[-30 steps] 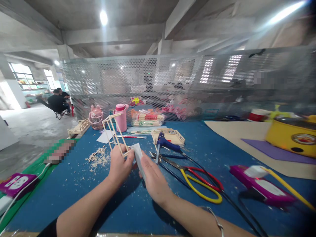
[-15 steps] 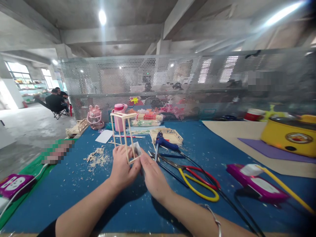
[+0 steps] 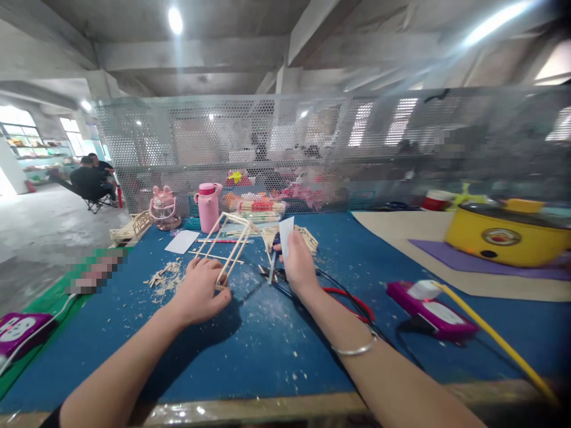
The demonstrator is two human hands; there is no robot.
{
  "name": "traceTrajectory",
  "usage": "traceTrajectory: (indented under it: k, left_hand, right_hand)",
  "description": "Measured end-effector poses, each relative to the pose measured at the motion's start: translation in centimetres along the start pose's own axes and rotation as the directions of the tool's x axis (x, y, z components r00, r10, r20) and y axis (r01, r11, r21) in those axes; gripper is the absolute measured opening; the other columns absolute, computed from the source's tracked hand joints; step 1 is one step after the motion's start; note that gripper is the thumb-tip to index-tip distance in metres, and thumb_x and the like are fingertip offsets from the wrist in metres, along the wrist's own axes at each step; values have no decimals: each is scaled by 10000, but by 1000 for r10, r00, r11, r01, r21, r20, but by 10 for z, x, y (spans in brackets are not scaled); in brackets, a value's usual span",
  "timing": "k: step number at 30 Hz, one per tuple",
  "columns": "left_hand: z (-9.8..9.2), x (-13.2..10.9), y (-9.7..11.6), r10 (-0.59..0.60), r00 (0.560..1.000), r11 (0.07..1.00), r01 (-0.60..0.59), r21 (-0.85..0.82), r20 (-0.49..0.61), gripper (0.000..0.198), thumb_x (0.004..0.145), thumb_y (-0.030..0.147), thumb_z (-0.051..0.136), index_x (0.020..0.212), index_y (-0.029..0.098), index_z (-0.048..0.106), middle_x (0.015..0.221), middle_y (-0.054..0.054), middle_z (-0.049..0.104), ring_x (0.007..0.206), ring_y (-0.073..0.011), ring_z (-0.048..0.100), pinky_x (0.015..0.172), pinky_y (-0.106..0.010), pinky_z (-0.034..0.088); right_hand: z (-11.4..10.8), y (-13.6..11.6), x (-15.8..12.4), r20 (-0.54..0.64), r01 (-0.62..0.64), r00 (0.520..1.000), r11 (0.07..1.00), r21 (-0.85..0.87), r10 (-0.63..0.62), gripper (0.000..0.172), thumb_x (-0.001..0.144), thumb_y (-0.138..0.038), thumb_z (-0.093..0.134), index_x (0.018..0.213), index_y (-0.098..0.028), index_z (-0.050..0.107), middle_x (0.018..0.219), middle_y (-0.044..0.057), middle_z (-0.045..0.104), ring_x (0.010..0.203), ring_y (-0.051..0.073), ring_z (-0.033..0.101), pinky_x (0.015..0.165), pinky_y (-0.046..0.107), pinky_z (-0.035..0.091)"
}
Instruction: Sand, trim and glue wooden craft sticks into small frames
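Note:
My left hand (image 3: 203, 290) is closed around the lower end of an open box-shaped frame of thin wooden sticks (image 3: 242, 222), which leans to the right above the blue table mat. In my right hand (image 3: 300, 264) a small stiff white sheet (image 3: 287, 233) stands upright against the thumb. Just behind that hand lies a dark blue glue gun (image 3: 276, 242), mostly covered by the fingers. Scissors with red handles (image 3: 352, 304) lie under my right wrist, partly hidden. Behind the sheet is a low tray-like stick piece (image 3: 308, 238).
Sawdust and stick scraps (image 3: 165, 274) lie at left, near a white card (image 3: 181, 241). A pink bottle (image 3: 209, 209) and bundled sticks (image 3: 261, 207) stand before a perforated metal screen (image 3: 187, 142). At right are a purple power strip (image 3: 430, 312), its cable, and a yellow electric pot (image 3: 504, 235).
My hands have separated. The right hand has carried the white sheet away from the frame, rightward and up over the glue gun. The frame has gone from upright to tilted in my left hand.

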State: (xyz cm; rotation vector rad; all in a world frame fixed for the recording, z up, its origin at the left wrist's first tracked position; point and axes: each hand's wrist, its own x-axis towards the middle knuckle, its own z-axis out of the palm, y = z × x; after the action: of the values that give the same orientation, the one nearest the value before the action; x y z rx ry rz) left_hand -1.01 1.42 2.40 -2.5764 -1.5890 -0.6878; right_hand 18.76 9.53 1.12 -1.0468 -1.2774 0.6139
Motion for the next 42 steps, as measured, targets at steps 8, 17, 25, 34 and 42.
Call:
traceTrajectory:
  k: [8, 17, 25, 34, 42]
  left_hand:
    - [-21, -11, -25, 172, 916, 948, -254, 191, 363, 276, 608, 201, 562, 868, 193, 656, 1260, -100, 517, 1214, -321, 390, 1031, -532, 230]
    - [-26, -10, -55, -397, 891, 909, 415, 43, -222, 497, 838, 256, 304, 1307, 105, 369, 1352, -166, 436, 1267, -273, 372, 1023, -493, 308]
    - [22, 14, -20, -410, 882, 904, 359, 232, 233, 783, 812, 661, 177, 1406, 154, 224, 1497, -129, 125, 1363, -347, 112, 1010, -662, 81]
    - [12, 11, -46, -78, 954, 991, 44, 123, 288, 796, 828, 622, 236, 1405, 73, 207, 1451, -162, 286, 1329, -268, 263, 1073, -396, 224]
    - [8, 39, -9, -223, 951, 960, 176, 216, 216, 699, 823, 651, 157, 1416, 285, 197, 1514, -46, 90, 1357, -390, 47, 987, -687, 103]
  right_hand:
    - [-2, 13, 9, 31, 55, 998, 998, -3, -55, 504, 856, -533, 304, 1197, -206, 481, 991, 84, 590, 644, 128, 554, 453, 226, 397]
    - [0, 13, 7, 64, 62, 996, 998, -11, -61, 482, 867, -513, 296, 1204, -219, 476, 1001, 68, 585, 685, 143, 557, 548, 268, 454]
    - [4, 9, -2, 95, 46, 994, 998, 37, -49, 508, 855, -539, 324, 1225, -230, 483, 880, 67, 617, 746, 182, 576, 584, 288, 474]
    - [2, 2, -2, 91, 75, 993, 997, 30, -77, 530, 847, -558, 318, 1201, -204, 490, 870, 67, 603, 723, 172, 551, 625, 297, 470]
    - [0, 3, 3, 56, 102, 993, 995, 23, -103, 533, 839, -592, 294, 1145, -216, 515, 768, 36, 558, 652, 162, 519, 615, 296, 453]
